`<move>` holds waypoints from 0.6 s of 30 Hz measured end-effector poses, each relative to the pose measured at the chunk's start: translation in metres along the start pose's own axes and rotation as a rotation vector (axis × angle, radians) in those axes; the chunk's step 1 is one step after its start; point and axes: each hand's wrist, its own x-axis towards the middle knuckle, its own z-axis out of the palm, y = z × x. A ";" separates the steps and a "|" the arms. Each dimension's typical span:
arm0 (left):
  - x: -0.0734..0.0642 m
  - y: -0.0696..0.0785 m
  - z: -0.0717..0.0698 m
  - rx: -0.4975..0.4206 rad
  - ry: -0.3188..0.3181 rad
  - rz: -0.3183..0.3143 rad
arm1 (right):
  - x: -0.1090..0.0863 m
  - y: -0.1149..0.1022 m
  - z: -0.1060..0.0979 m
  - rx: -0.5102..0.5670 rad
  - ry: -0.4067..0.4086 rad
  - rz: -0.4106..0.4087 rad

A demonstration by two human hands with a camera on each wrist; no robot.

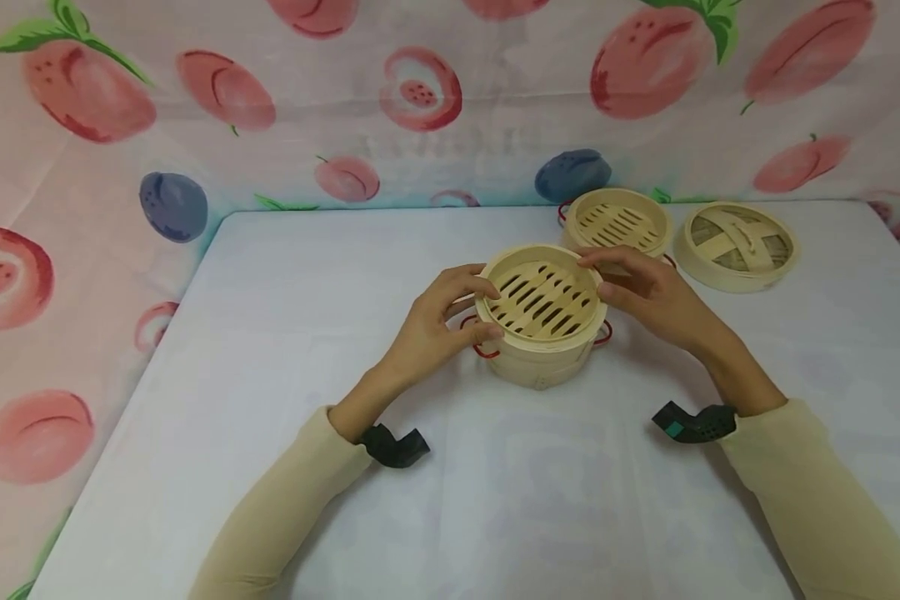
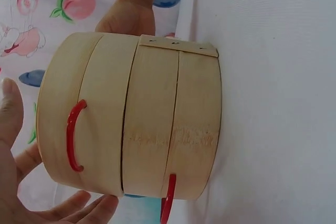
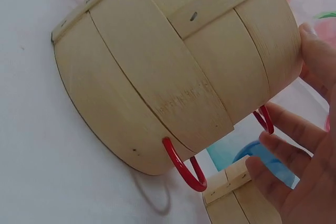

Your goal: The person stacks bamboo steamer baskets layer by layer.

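Two round bamboo steamer baskets stand stacked on the white table, the upper basket (image 1: 543, 296) with its slatted floor facing up, the lower basket (image 2: 199, 103) flush beneath it. At the upper basket's left side is my left hand (image 1: 450, 312), fingers spread about the rim; in the left wrist view its thumb (image 2: 9, 111) is lifted above the rim. My right hand (image 1: 648, 292) reaches the opposite side, index fingertip and thumb at the rim. Its other fingers (image 3: 289, 153) extend loosely apart from the wall. Red loop handles (image 2: 73, 135) stick out from both baskets.
Behind the right hand stands another slatted steamer basket (image 1: 618, 218), partly hidden by that hand. Beside it, to the right, sits a woven steamer lid (image 1: 738, 246) with a strap handle. A fruit-patterned cloth (image 1: 487, 125) hangs along the table's back edge.
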 end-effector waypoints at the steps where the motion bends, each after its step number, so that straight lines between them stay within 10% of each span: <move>1: 0.000 0.000 0.001 0.004 0.008 0.006 | 0.000 0.000 0.000 -0.012 -0.004 0.000; 18: -0.003 -0.004 0.012 0.176 -0.031 0.021 | -0.004 -0.004 0.002 -0.162 0.013 -0.013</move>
